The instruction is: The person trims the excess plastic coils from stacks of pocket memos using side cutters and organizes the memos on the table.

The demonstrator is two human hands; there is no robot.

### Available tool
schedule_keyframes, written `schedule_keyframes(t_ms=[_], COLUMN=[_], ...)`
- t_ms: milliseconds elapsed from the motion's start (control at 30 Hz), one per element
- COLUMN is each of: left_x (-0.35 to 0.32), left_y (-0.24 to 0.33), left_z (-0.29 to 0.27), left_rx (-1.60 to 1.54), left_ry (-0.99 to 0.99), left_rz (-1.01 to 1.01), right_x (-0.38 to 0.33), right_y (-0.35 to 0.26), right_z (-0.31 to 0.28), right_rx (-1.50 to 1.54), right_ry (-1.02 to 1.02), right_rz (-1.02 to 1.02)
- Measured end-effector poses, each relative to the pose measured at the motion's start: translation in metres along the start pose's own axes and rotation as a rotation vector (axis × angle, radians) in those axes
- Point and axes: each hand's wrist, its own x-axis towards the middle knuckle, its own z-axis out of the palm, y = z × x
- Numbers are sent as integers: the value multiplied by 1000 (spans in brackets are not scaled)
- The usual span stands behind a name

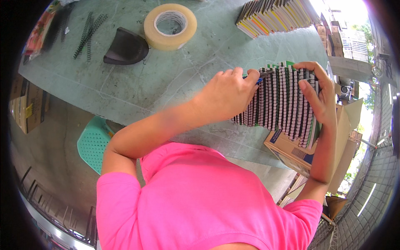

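A thick row of spiral-bound notebooks (283,100) stands on the table with dark coils and pale hole strips facing up. My left hand (227,93) is closed around small pliers (264,76) with blue on the handle, most of it hidden in my fist. Their dark jaws touch or hover just over the far end of the coils; I cannot tell which. Curved around the right end of the row, my right hand (320,89) grips the notebooks, its thumb on the near side and fingers reaching over the far corner.
A roll of clear tape (151,33) lies beside a black curved plastic piece (126,48). Loose black coils (88,35) and small scraps dot the table (125,83). More notebooks (275,18) stand far right. An open cardboard box (281,146) and a teal stool (92,143) flank me.
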Motion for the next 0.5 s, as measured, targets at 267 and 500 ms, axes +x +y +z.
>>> schedule_keyframes(t_ms=[267, 500], left_x=[13, 27], left_y=[-19, -14], left_z=[-28, -27], left_rx=[-1120, -1512], left_ry=[-432, -603], left_rz=[-360, -500], right_x=[22, 55], right_y=[-19, -1], right_z=[-32, -5], right_rx=[-335, -319], right_ry=[-213, -411], right_rz=[-130, 1])
